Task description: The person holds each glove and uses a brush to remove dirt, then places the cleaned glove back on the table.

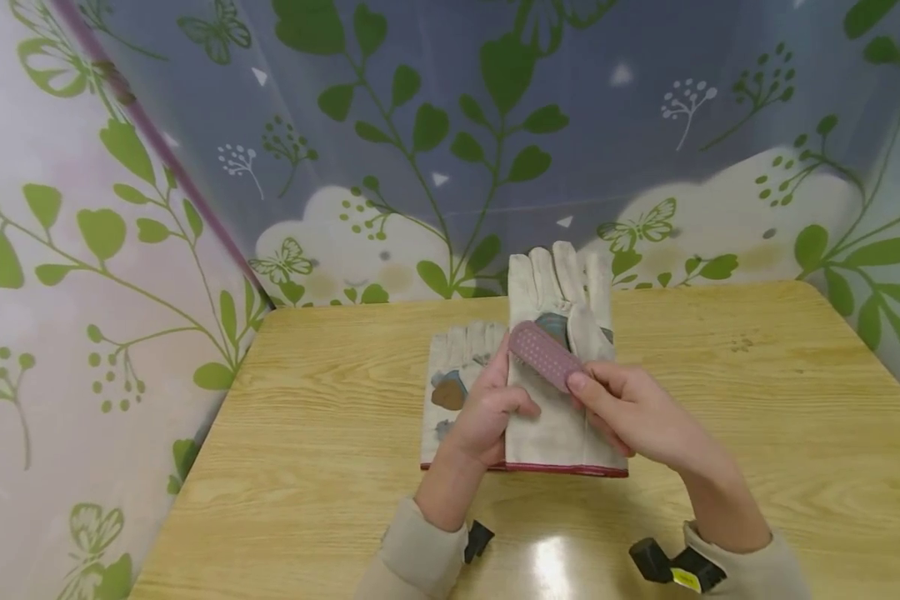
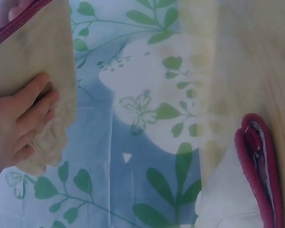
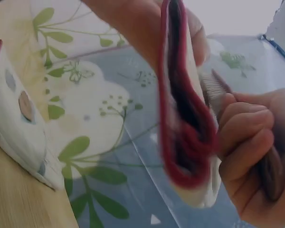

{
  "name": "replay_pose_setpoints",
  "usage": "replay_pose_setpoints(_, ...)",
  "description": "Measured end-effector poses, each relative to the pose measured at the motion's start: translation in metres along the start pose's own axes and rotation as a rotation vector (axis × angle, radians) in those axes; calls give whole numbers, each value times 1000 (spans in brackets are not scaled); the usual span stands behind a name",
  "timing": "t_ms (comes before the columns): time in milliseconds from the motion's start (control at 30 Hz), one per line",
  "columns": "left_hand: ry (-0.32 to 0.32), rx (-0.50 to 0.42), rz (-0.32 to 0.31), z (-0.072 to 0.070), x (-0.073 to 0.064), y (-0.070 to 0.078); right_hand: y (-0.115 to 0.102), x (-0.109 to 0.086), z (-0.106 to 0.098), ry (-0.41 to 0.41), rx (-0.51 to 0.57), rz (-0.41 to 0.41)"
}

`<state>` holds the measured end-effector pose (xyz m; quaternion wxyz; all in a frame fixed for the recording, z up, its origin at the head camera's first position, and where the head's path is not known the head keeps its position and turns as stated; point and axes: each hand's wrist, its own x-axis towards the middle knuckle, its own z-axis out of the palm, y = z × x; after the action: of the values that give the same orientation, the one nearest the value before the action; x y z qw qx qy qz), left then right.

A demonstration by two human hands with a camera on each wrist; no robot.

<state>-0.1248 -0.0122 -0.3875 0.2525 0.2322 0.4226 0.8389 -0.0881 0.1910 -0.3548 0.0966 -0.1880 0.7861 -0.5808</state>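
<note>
The gloves (image 1: 543,437) look matt cloth, the brush (image 1: 544,357) plastic, the wood-grained table (image 1: 307,433) glossy.

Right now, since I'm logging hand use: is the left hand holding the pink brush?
No, the right hand grips the pink brush, while the left hand holds up a glove.

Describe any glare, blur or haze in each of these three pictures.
Head view: bright glare on the table low in the picture; left wrist: soft and hazy, the table's edge looking see-through against the patterned backdrop; right wrist: the held glove's red cuff blurred, the upper right nearly white.
</note>
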Motion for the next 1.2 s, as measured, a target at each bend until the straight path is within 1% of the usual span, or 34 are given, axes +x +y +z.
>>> replay_pose_setpoints(33, -9, 5, -5, 0, 0, 0, 0, 2, 1, 17, 9, 4)
replay_pose_setpoints(67, -17, 14, -13, 0, -1, 0, 1, 3, 1, 52, 11, 1)
replay_pose_setpoints(167, -45, 22, -33, -1, -1, 0, 3, 4, -1, 178, -13, 13)
replay_pose_setpoints(233, -52, 35, -45, -1, -1, 0, 3, 5, -2, 260, -36, 24)
replay_pose_setpoints(333, -55, 36, -62, 0, 0, -1, 4, 6, -3, 385, -66, 20)
replay_pose_setpoints(400, -46, 26, -66, 0, 0, -1, 4, 4, -4, 427, -68, 8)
replay_pose_setpoints(433, -35, 17, -67, 0, 0, -1, 3, 2, -5, 423, -66, -5)
replay_pose_setpoints(467, -26, 8, -65, -1, 0, -1, 1, -1, -5, 393, -55, -20)
replay_pose_setpoints(500, -20, -3, -61, -1, 0, -1, 0, -3, -6, 339, -55, -25)
replay_pose_setpoints(600, -13, -15, -48, -2, -1, 0, -5, -8, -6, 132, -46, -18)
replay_pose_setpoints(633, -17, -11, -47, -2, -1, 1, -6, -9, -6, 82, -46, -10)
replay_pose_setpoints(667, -27, -8, -47, -1, -1, 1, -6, -8, -5, 51, -49, 4)
replay_pose_setpoints(700, -37, -3, -50, -1, -1, 1, -6, -7, -4, 44, -56, 23)
replay_pose_setpoints(733, -46, 5, -55, 0, -1, 1, -5, -4, -2, 63, -48, 41)
replay_pose_setpoints(867, -79, 41, -81, 5, 0, -2, -2, 3, 2, 229, 2, 95)
replay_pose_setpoints(967, -71, 56, -108, 8, 1, -4, 0, 5, 2, 343, 59, 117)
replay_pose_setpoints(1033, -54, 48, -118, 8, 2, -4, 0, 4, -1, 374, 87, 103)
replay_pose_setpoints(1067, -46, 40, -120, 8, 1, -4, -1, 2, -3, 364, 98, 82)
replay_pose_setpoints(1100, -40, 35, -114, 7, 1, -3, -1, 0, -5, 333, 93, 53)
replay_pose_setpoints(1133, -35, 29, -108, 7, 0, -2, -1, -3, -8, 277, 77, 34)
replay_pose_setpoints(1200, -26, 20, -90, 5, -1, -1, -2, -8, -12, 124, 52, -7)
